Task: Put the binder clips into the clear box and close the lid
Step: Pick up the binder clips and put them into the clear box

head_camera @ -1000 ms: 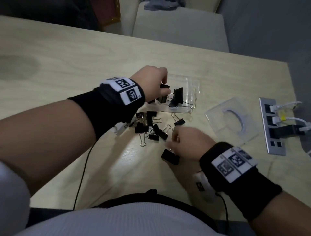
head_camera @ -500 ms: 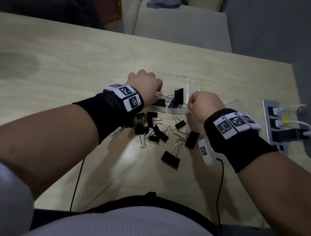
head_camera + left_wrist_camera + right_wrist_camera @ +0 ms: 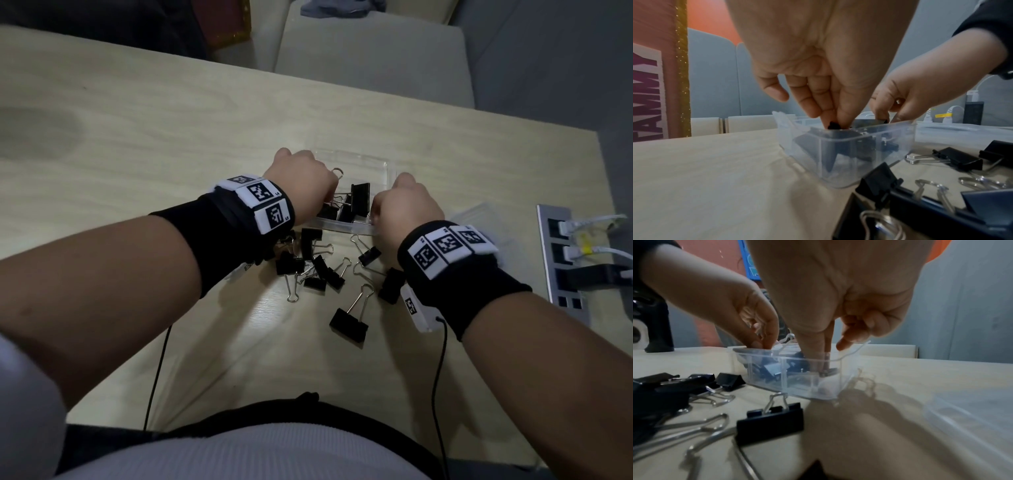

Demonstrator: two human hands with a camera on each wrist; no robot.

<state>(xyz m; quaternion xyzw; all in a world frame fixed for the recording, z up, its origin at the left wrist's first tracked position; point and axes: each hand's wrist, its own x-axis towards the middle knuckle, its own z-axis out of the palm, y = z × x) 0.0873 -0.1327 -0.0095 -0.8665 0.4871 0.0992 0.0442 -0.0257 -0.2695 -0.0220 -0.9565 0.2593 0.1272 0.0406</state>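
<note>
Mid-loading: left hand (image 3: pixel 301 178) and right hand (image 3: pixel 407 205) both reach into the clear box (image 3: pixel 356 164), each pinching a binder clip w/ fingertips. Approx a dozen loose clips (image 3: pixel 348 318) lie just near the box; lid (image 3: pixel 479 212) off, to the right. Next: release, fetch more.

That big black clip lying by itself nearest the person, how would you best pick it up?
Judging by its pose, take the lone binder clip by its raised wire handles, coming from above. Its black body lies flat on the table, wide and low, while the silver loops stick out toward the clear box, free of the other clips and easy to pinch between thumb and finger.
</note>
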